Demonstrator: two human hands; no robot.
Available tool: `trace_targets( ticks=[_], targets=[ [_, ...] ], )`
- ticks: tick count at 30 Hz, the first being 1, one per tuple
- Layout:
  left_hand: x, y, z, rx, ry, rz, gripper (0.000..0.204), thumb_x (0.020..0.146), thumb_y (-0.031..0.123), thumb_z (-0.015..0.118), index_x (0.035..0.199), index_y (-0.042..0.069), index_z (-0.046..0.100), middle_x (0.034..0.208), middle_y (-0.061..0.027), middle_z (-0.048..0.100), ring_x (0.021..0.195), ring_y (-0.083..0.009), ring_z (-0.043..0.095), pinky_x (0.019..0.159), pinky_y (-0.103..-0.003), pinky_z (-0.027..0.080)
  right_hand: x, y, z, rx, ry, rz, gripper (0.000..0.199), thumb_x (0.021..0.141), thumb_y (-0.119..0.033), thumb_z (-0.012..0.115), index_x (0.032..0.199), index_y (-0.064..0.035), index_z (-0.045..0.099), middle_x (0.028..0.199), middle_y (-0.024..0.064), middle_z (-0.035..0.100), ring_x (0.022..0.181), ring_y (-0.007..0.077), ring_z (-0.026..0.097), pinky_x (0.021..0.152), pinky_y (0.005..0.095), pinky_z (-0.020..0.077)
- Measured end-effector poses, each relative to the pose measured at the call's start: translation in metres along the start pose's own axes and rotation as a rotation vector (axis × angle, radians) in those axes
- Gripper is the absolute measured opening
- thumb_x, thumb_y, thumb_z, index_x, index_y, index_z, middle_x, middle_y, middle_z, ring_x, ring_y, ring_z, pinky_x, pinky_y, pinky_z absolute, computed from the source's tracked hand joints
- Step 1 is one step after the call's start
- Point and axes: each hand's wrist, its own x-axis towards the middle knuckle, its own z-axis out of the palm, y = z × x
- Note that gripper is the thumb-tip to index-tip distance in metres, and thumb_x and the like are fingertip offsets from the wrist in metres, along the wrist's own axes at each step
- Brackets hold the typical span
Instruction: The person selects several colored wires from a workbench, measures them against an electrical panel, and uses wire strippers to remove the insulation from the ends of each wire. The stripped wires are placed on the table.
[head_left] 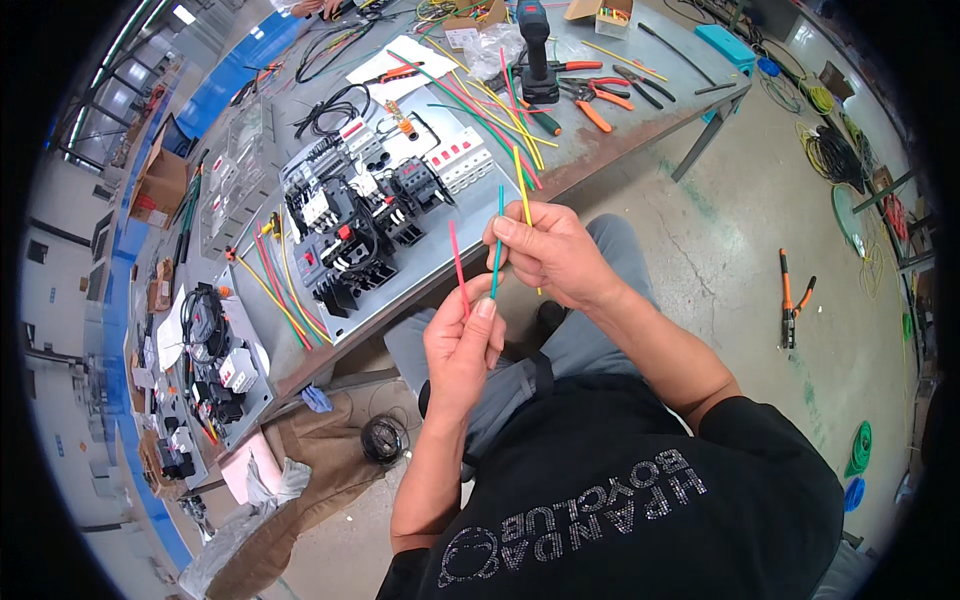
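Over my lap, my left hand (462, 350) is closed with a pink-red wire (457, 255) sticking up from it. A green wire (499, 215) passes between both hands, its lower end between my left thumb and fingers. My right hand (553, 252) pinches the same green wire higher up. A yellow wire (522, 182) also runs through my right hand, with its lower end showing below the fingers. Just beyond the hands, on the table, lies a metal plate (352, 322) bearing black contactors (345, 225) and white breakers with red switches (458, 160).
Loose coloured wires (490, 112) lie beside the plate. A cordless drill (537, 60), orange-handled pliers (590, 95) and clear plastic bags stand or lie farther back. A second assembled plate (250, 395) is at left. On the floor are long-handled cutters (790, 300) and wire coils (385, 438).
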Motion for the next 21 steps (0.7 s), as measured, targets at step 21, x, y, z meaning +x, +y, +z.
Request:
trace_targets(
  ticks=[21],
  targets=[
    [0.02,-0.023,0.01,-0.318,-0.101,-0.268,0.025,0.107,0.023,0.054,0.121,0.002,0.055,0.076,-0.0112,0.066,0.045,-0.014,0.052,0.044,-0.026,0.042,0.024,0.018,-0.041,-0.117,0.06,-0.137,0.021,0.101,-0.02,0.065,0.107,0.0,0.065,0.076,0.0014,0.062,0.05,0.0004,0.034,0.045,0.02,0.026]
  ],
)
